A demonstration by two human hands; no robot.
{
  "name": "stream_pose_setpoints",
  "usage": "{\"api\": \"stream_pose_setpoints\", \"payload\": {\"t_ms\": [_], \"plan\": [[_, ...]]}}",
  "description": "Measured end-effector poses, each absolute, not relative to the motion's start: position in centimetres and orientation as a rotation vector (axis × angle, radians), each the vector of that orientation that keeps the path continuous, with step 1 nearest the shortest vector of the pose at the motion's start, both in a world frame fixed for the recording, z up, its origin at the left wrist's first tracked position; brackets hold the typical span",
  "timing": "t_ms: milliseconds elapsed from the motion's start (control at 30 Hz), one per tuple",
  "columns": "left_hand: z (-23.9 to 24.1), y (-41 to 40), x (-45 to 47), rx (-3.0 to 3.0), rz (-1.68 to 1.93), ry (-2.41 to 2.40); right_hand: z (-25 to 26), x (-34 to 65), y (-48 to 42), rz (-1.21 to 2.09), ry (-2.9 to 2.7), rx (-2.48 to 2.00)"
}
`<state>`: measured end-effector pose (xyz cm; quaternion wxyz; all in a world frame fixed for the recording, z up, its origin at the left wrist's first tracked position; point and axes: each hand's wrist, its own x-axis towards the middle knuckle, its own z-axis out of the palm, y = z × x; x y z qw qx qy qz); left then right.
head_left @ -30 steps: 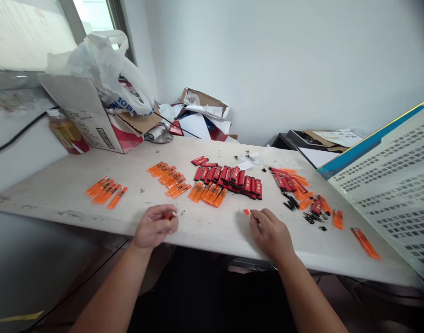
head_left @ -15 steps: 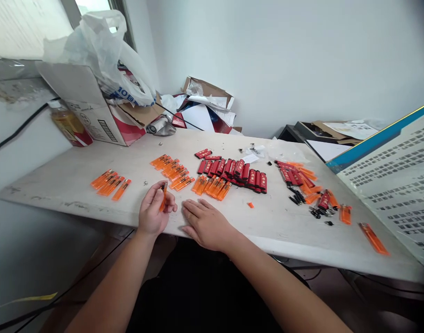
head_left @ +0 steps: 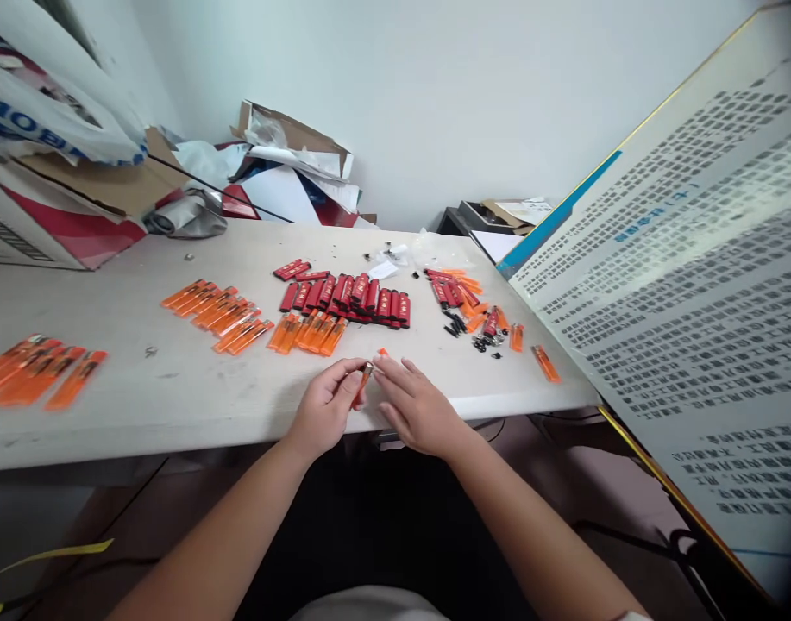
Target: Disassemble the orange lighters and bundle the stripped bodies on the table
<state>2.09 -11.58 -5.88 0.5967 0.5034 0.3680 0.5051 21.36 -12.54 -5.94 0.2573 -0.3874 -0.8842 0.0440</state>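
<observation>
My left hand (head_left: 327, 407) is shut on an orange translucent lighter body (head_left: 364, 381), which stands tilted between its fingers and thumb at the table's front edge. My right hand (head_left: 416, 405) lies just beside it with its fingers apart, holding nothing. Its fingertips are close to a small orange piece (head_left: 383, 352) on the table. Behind my hands lie rows of orange lighters (head_left: 304, 334) and a packed group of red lighters (head_left: 349, 297). A mixed heap of red and orange lighters with small black parts (head_left: 456, 297) lies to the right.
The pale tabletop (head_left: 142, 414) also holds more orange lighters (head_left: 36, 371) at the left. A cardboard box (head_left: 65, 228) with a plastic bag stands at the back left. A large printed board (head_left: 660, 267) leans at the right, and crumpled cardboard and paper (head_left: 291, 172) lie behind the table.
My right hand has moved in beside my left, and the lighter in my left hand has tilted. The view has swung right, so everything on the table sits further left.
</observation>
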Motion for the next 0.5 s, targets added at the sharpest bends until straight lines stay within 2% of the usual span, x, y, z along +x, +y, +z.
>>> {"api": "stream_pose_setpoints", "payload": {"t_ms": [133, 267, 500], "plan": [[-6.0, -11.6, 3.9, 1.099, 1.053, 0.830, -6.5, 21.6, -14.1, 0.437, -1.746, -1.106], [-6.0, -12.1, 4.4, 1.112, 1.020, 0.852, -6.6, 20.9, -14.7, 0.740, -1.533, -1.064], [-5.5, -13.3, 5.4, 1.324, 1.139, 0.849, -6.4, 20.9, -15.0, 0.778, -1.454, -0.991]]}}
